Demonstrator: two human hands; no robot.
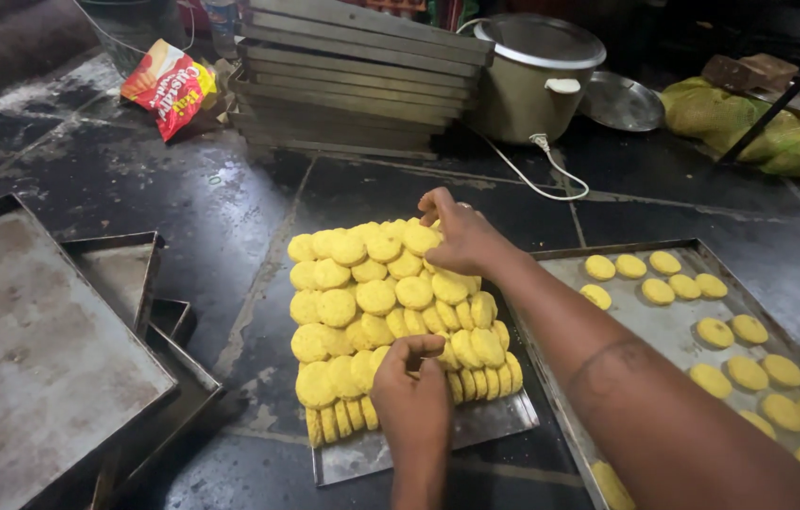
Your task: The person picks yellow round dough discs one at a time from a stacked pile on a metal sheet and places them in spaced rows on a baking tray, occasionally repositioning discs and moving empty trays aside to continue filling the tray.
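Observation:
A heap of round yellow dough discs (362,297) lies stacked on a small metal sheet (367,453) on the dark floor. My left hand (411,397) pinches discs at the near edge of the heap. At the heap's far right corner, my right hand (457,236) rests on the discs with its fingers curled over them. To the right lies a large metal baking tray (646,321) with several separate yellow discs (714,332) laid out in rows.
Empty metal trays (32,349) lie overlapped on the left. A stack of trays (353,80) stands at the back, beside a metal cooker pot (532,80) with a white cord (551,175). A red snack bag (169,85), a lid and a yellow-green sack (778,132) lie behind.

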